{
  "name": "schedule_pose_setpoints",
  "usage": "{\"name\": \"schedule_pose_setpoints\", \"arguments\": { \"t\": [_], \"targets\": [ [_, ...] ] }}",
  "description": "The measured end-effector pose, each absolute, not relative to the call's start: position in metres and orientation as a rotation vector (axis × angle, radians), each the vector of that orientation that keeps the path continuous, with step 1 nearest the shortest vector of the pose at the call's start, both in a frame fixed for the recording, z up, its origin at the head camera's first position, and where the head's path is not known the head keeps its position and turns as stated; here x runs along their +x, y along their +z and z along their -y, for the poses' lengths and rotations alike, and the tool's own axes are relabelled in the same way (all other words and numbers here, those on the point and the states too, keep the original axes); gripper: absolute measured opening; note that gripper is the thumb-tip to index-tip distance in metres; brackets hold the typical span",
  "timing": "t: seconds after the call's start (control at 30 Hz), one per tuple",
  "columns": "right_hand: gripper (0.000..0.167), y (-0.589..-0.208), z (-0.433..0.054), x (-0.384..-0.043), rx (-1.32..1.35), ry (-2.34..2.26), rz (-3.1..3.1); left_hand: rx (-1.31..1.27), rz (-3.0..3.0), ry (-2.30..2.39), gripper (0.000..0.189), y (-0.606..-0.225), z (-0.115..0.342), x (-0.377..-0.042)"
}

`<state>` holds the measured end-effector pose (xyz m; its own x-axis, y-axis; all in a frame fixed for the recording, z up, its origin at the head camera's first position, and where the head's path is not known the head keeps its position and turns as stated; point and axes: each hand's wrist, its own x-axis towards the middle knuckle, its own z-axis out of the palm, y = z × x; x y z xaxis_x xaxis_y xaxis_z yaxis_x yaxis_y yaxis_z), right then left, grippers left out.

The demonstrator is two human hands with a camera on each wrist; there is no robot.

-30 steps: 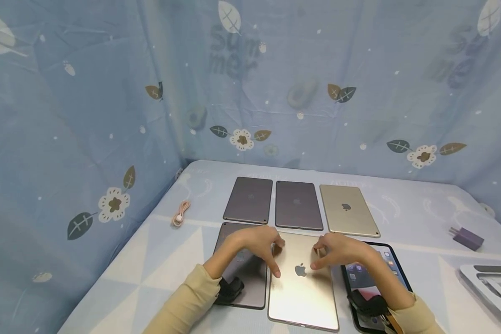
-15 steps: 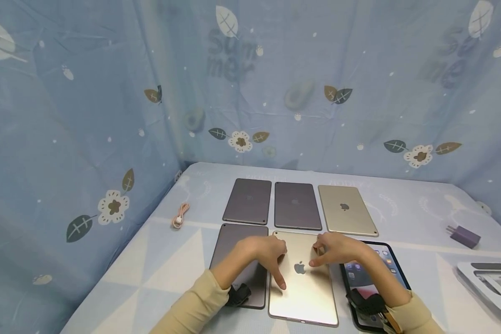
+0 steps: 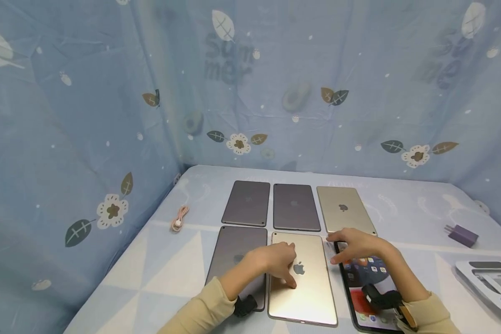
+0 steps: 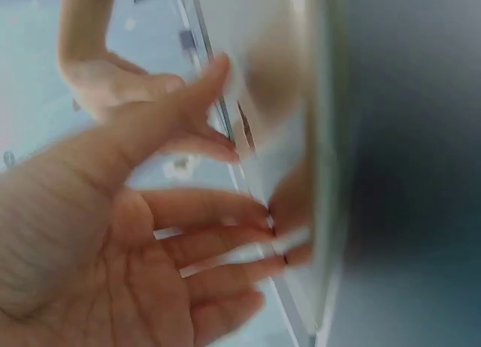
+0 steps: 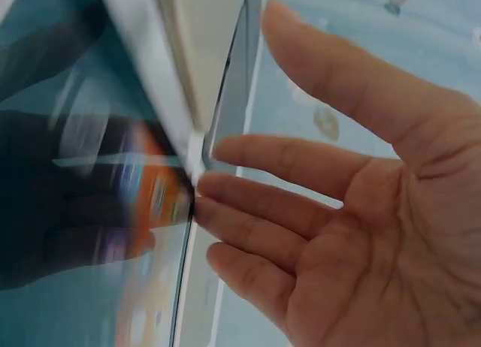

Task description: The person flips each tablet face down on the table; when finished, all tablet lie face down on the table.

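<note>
A gold tablet [image 3: 313, 297] lies back up in the near row, its logo showing. My left hand [image 3: 275, 263] rests on its back, fingertips touching the metal; in the left wrist view the same hand [image 4: 135, 279] has its fingers extended. At the right, a tablet with a lit screen [image 3: 361, 304] lies face up in a black frame. Over its far left corner is my right hand [image 3: 355, 246]. The right wrist view shows that hand [image 5: 376, 227] with fingers spread and fingertips at the screen's edge. Neither hand grips anything.
Left of the gold tablet lies a dark grey tablet [image 3: 246, 241]. Behind are two more dark tablets [image 3: 246, 204] [image 3: 296, 206] and another gold one [image 3: 344, 208]. A pink cable [image 3: 178, 220], a purple charger [image 3: 462, 235] and a white stand-like device [image 3: 490, 283] lie toward the sides.
My right hand has moved right, off the gold tablet to the lit-screen tablet's corner. My left hand has slid right over the gold tablet. The tablets stay in place.
</note>
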<state>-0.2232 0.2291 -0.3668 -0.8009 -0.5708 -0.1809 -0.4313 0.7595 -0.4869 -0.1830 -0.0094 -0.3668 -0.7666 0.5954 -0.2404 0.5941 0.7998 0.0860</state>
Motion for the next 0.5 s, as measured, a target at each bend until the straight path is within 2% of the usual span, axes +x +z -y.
{"name": "schedule_pose_setpoints", "arguments": {
  "t": [0.13,0.37,0.5],
  "targets": [
    [0.063,-0.369,-0.245,-0.222,-0.679,-0.635,-2.615,0.997,-2.7,0.024,0.032,-0.369,-0.006,-0.181],
    [0.06,-0.373,-0.27,-0.226,-0.665,-0.604,-2.678,1.058,-2.648,-0.019,0.042,-0.367,-0.037,-0.187],
    [0.055,-0.375,-0.288,-0.229,-0.591,-0.575,-2.724,1.127,-2.626,-0.002,0.039,-0.371,-0.057,-0.192]
  ]
}}
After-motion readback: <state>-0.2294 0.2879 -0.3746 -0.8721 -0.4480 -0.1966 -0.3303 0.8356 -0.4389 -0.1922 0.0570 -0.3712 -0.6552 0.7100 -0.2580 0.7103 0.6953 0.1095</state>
